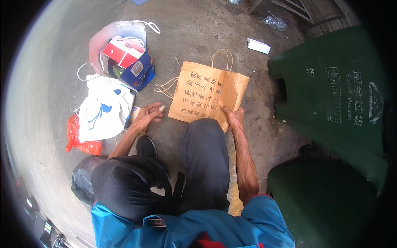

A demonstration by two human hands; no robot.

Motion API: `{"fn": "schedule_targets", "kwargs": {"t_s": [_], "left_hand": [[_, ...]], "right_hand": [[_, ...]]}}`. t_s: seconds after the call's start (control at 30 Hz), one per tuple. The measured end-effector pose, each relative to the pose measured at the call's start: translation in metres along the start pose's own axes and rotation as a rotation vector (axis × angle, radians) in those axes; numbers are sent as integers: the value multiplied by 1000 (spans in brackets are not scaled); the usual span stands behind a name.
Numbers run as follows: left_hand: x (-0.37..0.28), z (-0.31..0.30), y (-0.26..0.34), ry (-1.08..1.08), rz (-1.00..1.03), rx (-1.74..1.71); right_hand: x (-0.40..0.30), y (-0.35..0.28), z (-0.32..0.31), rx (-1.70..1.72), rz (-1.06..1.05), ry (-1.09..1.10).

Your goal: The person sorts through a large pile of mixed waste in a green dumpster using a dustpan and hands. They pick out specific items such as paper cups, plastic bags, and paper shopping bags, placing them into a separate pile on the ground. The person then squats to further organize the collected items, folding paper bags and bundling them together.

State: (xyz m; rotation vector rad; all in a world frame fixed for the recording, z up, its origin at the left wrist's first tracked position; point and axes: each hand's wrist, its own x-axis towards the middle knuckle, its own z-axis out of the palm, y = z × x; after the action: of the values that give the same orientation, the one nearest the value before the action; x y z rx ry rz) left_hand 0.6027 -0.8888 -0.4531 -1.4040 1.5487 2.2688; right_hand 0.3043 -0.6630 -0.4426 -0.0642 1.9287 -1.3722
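Observation:
A brown kraft paper bag (198, 93) with twisted handles and handwritten characters lies flattened just beyond my knee. My right hand (233, 117) grips its near right edge, thumb on top. My left hand (152, 114) is apart from that bag, over the ground to its left, fingers spread and seemingly holding nothing. Close to its wrist, a small cardboard piece (135, 114) shows partly from under a white plastic bag (105, 111) with a blue print. Beyond them stands a blue and white carrier bag (141, 73) holding a red and white box (124, 51) and other packaging.
Green wheeled waste bins (328, 93) stand close on the right. A white box (258, 46) and clear plastic (275, 23) lie on the concrete near a wooden frame (291, 9). At the left are a red plastic bag (83, 139) and a dark plastic bag (83, 179).

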Motion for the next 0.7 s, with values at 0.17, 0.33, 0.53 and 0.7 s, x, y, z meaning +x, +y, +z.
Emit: {"fn": "schedule_targets", "kwargs": {"t_s": [0.17, 0.33, 0.53, 0.7], "left_hand": [[-3, 4, 33, -36, 88, -82], [-3, 17, 67, -133, 36, -290], [-3, 30, 79, -449, 102, -678], [-16, 42, 102, -541, 137, -681]], "right_hand": [[6, -77, 20, -40, -167, -177], [2, -124, 22, 72, -189, -360], [15, -136, 20, 274, -102, -539], [16, -138, 27, 189, -38, -522]]}}
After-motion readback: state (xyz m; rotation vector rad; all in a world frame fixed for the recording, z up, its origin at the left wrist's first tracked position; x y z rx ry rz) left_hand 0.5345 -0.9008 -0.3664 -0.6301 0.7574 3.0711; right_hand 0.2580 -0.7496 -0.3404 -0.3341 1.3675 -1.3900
